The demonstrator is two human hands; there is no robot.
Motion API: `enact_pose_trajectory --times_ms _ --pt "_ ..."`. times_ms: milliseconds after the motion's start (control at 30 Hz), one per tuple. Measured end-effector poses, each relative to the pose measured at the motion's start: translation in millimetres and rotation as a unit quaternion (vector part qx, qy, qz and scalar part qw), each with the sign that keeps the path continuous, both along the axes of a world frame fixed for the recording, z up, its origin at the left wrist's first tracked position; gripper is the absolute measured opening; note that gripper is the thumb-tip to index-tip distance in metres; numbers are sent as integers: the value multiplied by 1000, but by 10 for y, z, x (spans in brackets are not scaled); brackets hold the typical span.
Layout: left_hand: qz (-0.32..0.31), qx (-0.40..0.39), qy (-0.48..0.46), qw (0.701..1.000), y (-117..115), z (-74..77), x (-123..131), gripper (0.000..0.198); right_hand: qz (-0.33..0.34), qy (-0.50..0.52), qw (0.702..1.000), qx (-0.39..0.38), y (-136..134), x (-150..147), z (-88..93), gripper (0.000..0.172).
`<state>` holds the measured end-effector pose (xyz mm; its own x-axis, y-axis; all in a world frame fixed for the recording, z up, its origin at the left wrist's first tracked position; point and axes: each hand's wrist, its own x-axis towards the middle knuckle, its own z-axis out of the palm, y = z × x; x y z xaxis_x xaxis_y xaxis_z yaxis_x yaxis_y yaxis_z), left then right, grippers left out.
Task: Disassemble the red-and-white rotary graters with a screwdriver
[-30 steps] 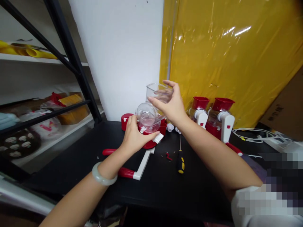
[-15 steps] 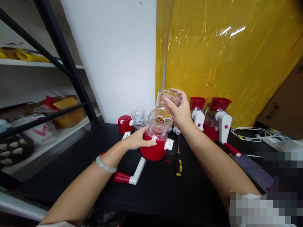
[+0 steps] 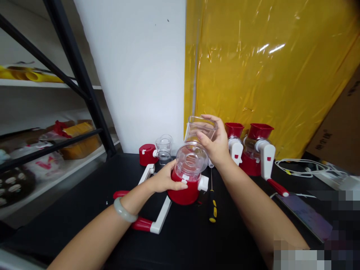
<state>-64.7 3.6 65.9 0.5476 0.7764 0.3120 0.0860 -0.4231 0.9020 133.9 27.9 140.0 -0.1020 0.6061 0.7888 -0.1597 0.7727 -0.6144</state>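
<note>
My left hand [image 3: 165, 180] is wrapped round the red base [image 3: 184, 194] of a rotary grater, its thumb across the front. The clear plastic housing [image 3: 192, 159] sits at the top of that base, its round opening facing me. My right hand [image 3: 218, 144] grips the clear feed chute [image 3: 198, 129] above it, thumb in front and fingers behind. A white knob [image 3: 203, 183] sticks out on the base's right side. Below my left wrist lies a white crank with a red handle [image 3: 143, 224]; a second crank [image 3: 146, 174] is partly hidden behind my left forearm.
A yellow-and-black screwdriver [image 3: 213, 210] lies right of the base. Behind stand another red base [image 3: 147, 155] with a clear housing [image 3: 164, 144], and two graters [image 3: 250, 161] with red hoppers. A phone [image 3: 305, 217] and white cable [image 3: 295, 165] lie right; shelving [image 3: 70, 165] stands left.
The view has tilted slightly upward, so most things sit lower in the picture. Both hands keep their grip on the grater, and the clear housing has turned a little.
</note>
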Motion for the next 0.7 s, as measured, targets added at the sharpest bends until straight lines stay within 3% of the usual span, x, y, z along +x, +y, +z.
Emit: enact_pose_trajectory --times_ms 167,333,567,700 --pt "-11 -16 -27 999 -73 -21 73 91 -13 9 1000 19 -115 0 -21 68" --pt "-41 -20 -22 999 -30 17 42 82 10 -12 1000 17 -37 90 -6 73" --pt "-87 -62 24 994 99 89 149 81 186 -1 981 -50 49 295 156 62" --pt "-17 -70 29 997 247 237 177 77 165 -20 985 -43 179 535 259 52"
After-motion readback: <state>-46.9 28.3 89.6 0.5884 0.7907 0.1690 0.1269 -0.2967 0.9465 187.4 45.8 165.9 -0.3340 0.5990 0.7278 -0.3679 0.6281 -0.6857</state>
